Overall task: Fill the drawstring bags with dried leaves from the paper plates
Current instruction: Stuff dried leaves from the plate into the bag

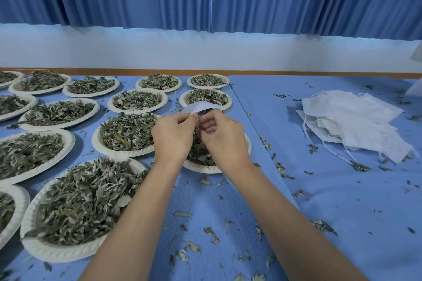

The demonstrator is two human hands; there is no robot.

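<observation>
A small white drawstring bag (198, 107) is held above a paper plate (201, 167) of dried leaves in the middle of the table. My left hand (172, 136) pinches the bag's left edge. My right hand (222, 137) has its fingers curled at the bag's right edge, with leaves showing between the two hands. Most of the bag is hidden behind my hands. A pile of empty white drawstring bags (351, 123) lies to the right on the blue cloth.
Several paper plates heaped with dried leaves (77, 207) cover the left half of the blue table (342, 212). Loose leaf bits are scattered over the cloth. A white wall and blue curtains stand behind the table's far edge.
</observation>
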